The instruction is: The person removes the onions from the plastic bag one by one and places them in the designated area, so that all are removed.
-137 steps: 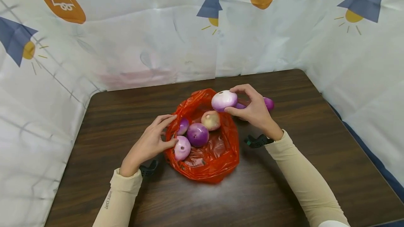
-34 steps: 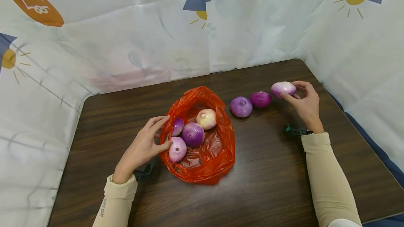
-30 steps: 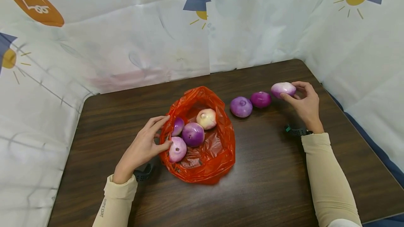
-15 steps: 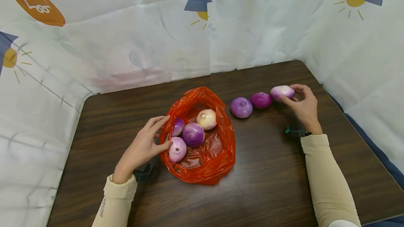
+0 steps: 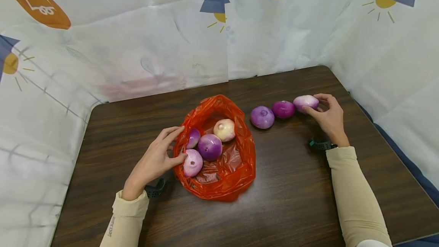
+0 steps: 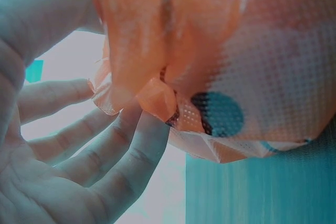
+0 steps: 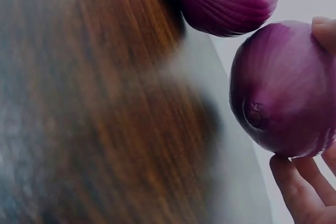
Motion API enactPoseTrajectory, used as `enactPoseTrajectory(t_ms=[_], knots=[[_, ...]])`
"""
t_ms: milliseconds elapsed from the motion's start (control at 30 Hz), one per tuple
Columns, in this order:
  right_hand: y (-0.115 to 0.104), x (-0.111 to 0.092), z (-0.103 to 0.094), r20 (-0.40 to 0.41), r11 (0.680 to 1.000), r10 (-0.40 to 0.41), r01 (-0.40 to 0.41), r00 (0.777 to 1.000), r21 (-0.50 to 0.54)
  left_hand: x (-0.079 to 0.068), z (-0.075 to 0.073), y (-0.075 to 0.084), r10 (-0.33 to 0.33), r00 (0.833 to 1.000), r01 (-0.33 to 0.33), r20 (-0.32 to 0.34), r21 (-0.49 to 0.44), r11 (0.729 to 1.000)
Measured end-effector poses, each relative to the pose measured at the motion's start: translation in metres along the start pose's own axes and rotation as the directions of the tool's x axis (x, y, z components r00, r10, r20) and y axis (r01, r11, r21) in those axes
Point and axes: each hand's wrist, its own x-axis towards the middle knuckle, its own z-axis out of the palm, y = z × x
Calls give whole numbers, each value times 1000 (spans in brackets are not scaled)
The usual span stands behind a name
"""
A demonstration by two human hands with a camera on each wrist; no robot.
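My right hand [image 5: 330,119] holds a pale purple onion [image 5: 304,103] between thumb and fingers at the right end of a short row. Beside it lie a deep purple onion [image 5: 283,109] and a mid-purple onion [image 5: 262,117]. In the right wrist view the held onion [image 7: 286,90] overlaps its deep purple neighbour. A red plastic bag [image 5: 228,190] stands with its mouth wide, and my left hand [image 5: 156,161] grips its left rim, thumb inside. Several onions sit in it, among them a purple one [image 5: 210,147] and a cream one [image 5: 224,130]; one is partly hidden by the rim.
The dark wood table [image 5: 274,201] reaches back to a white patterned curtain [image 5: 154,41] that encloses it behind and at both sides. Its right edge runs just beyond my right arm.
Over the last seconds my right hand has carried the pale purple onion from above the bag rightward to the row's end, then lowered it slightly. The left hand stays on the bag.
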Motion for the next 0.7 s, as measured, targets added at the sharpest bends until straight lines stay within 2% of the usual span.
enactPoseTrajectory(t_ms=[700], knots=[[3, -2, 0, 0, 1000, 0, 0, 1000, -28, -1, -1, 1, -9, 1000, 9, 6, 4, 1000]])
